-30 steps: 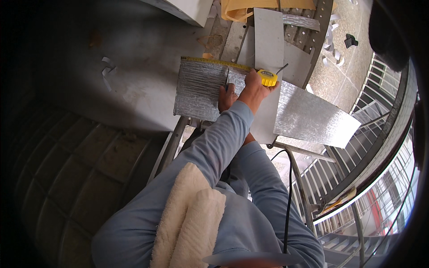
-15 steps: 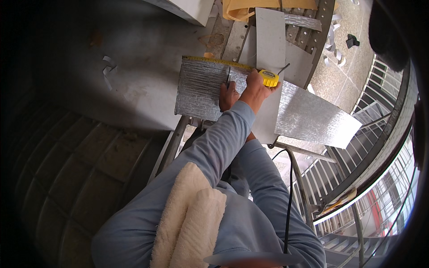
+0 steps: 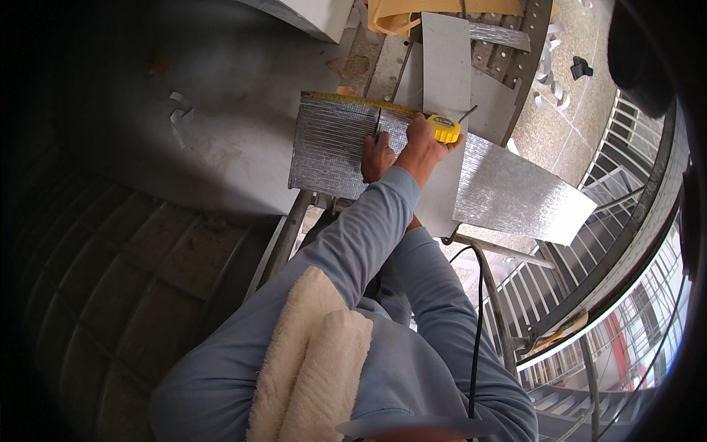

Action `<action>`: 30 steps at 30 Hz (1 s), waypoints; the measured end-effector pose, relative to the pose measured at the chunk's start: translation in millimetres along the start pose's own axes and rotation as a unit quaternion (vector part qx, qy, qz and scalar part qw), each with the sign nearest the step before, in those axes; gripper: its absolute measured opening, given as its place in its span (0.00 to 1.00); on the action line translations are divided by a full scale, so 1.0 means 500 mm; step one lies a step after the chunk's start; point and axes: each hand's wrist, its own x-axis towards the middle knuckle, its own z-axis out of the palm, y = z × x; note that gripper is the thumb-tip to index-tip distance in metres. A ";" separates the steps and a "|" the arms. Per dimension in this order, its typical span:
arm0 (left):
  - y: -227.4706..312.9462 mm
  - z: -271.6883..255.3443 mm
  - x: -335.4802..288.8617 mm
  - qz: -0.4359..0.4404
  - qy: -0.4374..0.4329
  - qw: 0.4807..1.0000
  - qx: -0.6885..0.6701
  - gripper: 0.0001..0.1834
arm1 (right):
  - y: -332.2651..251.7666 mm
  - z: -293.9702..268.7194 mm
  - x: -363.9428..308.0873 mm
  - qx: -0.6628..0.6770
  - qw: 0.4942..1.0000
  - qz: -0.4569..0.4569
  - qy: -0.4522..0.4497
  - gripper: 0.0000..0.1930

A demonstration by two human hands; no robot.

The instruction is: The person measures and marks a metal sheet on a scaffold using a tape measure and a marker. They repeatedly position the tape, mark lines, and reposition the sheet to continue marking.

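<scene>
My arms cross, the left forearm over the right. My left hand (image 3: pixel 421 147) is closed around a yellow tape measure (image 3: pixel 444 129), at the right end of a silver foil-faced sheet (image 3: pixel 328 144). The tape's yellow blade (image 3: pixel 353 99) runs out leftward along the sheet's far edge to its far left corner. Lower and to the left, my right hand (image 3: pixel 377 158) is closed on a slim, dark, pen-like tool (image 3: pixel 378 124), whose tip points away from me near the blade. The tool's exact kind cannot be made out. My right wrist is partly hidden under the left forearm.
A long grey board (image 3: pixel 445 66) lies to the right, with another silver sheet (image 3: pixel 515 191) beside it. Perforated metal planking (image 3: pixel 387 70) lies beneath. White railings (image 3: pixel 618 140) and a black cable (image 3: pixel 479 317) are on the right. A white box-like edge (image 3: pixel 313 18) stands at the far left.
</scene>
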 end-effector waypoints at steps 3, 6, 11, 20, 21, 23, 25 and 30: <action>-0.002 0.005 -0.018 0.010 0.007 1.000 0.001 0.23 | -0.012 -0.011 0.001 -0.014 1.000 0.008 -0.007 0.20; -0.005 0.015 -0.048 0.029 -0.007 0.999 0.023 0.23 | -0.023 -0.013 0.008 -0.019 0.999 0.039 -0.029 0.20; 0.042 0.011 -0.113 0.052 -0.097 0.990 0.090 0.25 | -0.035 -0.022 -0.002 -0.056 0.990 -0.050 0.118 0.22; 0.306 -0.076 -0.209 0.185 -0.072 0.973 0.119 0.25 | -0.130 -0.080 0.037 -0.011 0.979 0.162 -0.121 0.24; 0.321 -0.085 -0.214 0.195 -0.057 0.972 0.118 0.25 | -0.139 -0.080 0.041 -0.008 0.982 0.156 -0.111 0.22; 0.340 -0.102 -0.221 0.221 -0.029 0.968 0.118 0.25 | -0.148 -0.080 0.038 -0.008 0.984 0.149 -0.098 0.21; 0.350 -0.113 -0.223 0.211 -0.022 0.972 0.104 0.24 | -0.150 -0.078 0.035 -0.012 0.985 0.150 -0.081 0.22; 0.352 -0.128 -0.216 0.216 -0.019 0.973 0.083 0.24 | -0.146 -0.076 0.049 -0.042 0.984 0.143 -0.098 0.22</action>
